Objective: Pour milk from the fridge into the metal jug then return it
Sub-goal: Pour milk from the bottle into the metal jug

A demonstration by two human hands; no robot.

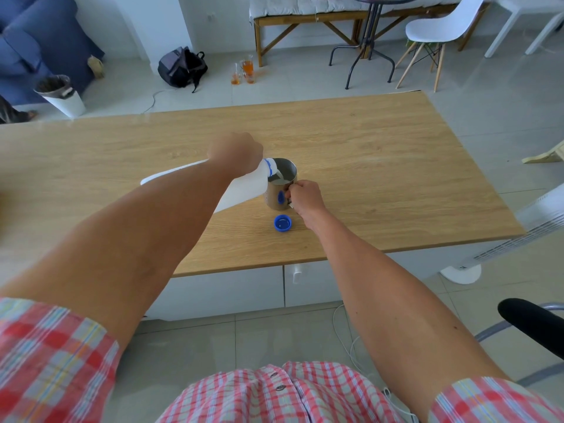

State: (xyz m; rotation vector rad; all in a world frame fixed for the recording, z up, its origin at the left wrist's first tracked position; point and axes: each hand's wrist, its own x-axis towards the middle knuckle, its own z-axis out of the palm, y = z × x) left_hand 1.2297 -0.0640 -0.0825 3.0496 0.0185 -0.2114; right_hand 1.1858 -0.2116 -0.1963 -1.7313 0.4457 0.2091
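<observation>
A white plastic milk bottle [244,190] with a blue neck ring lies tipped almost flat over the wooden table [366,166], its mouth over the rim of the metal jug [279,190]. My left hand [236,152] grips the bottle near its neck from above. Milk runs from the mouth into the jug, where a white pool shows. My right hand [305,198] is closed on the jug's handle at its right side. The bottle's blue cap [283,223] lies upside down on the table just in front of the jug.
A white fan [518,230] stands at the table's right edge. A black chair armrest [531,325] is at the lower right. On the floor beyond the table are a backpack [182,69], a white bin [61,96] and glass vessels [245,71].
</observation>
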